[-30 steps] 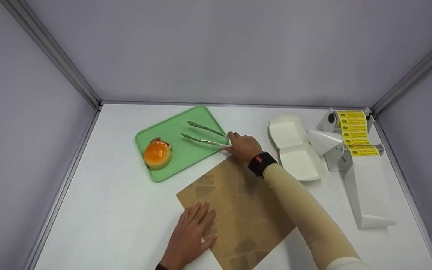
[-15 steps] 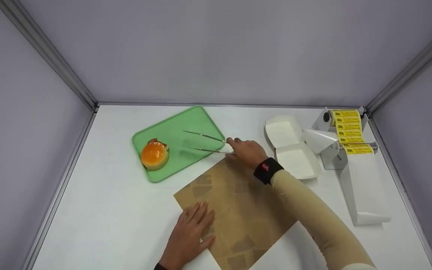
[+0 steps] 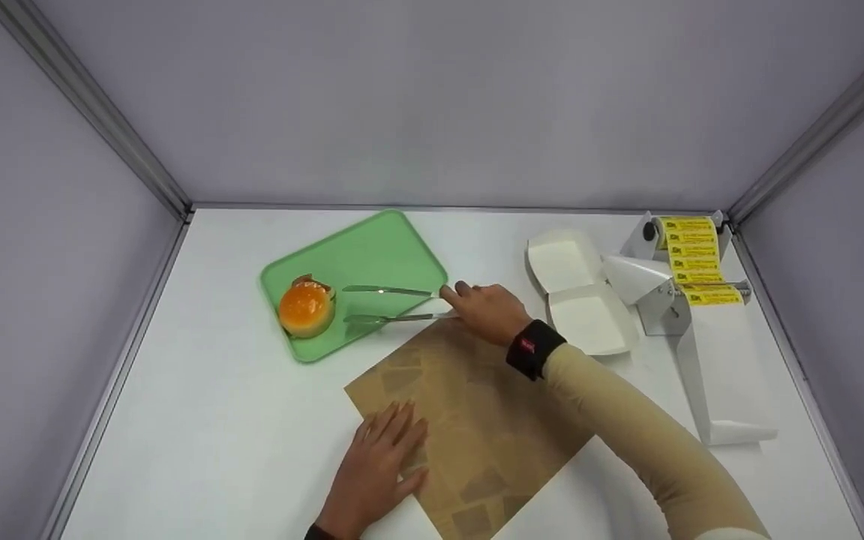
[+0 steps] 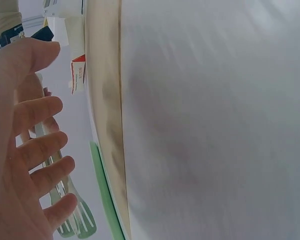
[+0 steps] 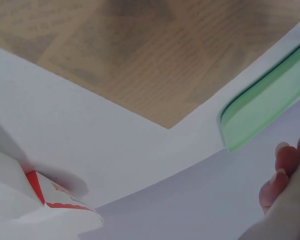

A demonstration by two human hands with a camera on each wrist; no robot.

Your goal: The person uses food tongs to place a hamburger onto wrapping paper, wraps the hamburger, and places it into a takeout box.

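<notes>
In the head view my right hand (image 3: 488, 311) grips a pair of metal tongs (image 3: 394, 291) by the handle end. The tongs are spread, their tips pointing left over the green tray (image 3: 379, 247). A burger (image 3: 306, 307) with a shiny orange bun sits at the tray's left end, just beyond the tips and apart from them. My left hand (image 3: 379, 465) rests with straight fingers on the left edge of a brown printed paper sheet (image 3: 469, 420). The left wrist view shows slotted tong ends (image 4: 80, 220) behind the left fingers.
A white takeaway box (image 3: 593, 319) lies open, lid back, to the right of my right hand. Beyond it stands a label dispenser (image 3: 664, 311) with yellow labels (image 3: 694, 255) and a long white backing strip (image 3: 732, 375). Walls enclose the white table (image 3: 214, 435).
My right hand has brought the tongs down and to the left, so their tips are nearer the burger. The left hand stays on the paper. The head view has shifted slightly.
</notes>
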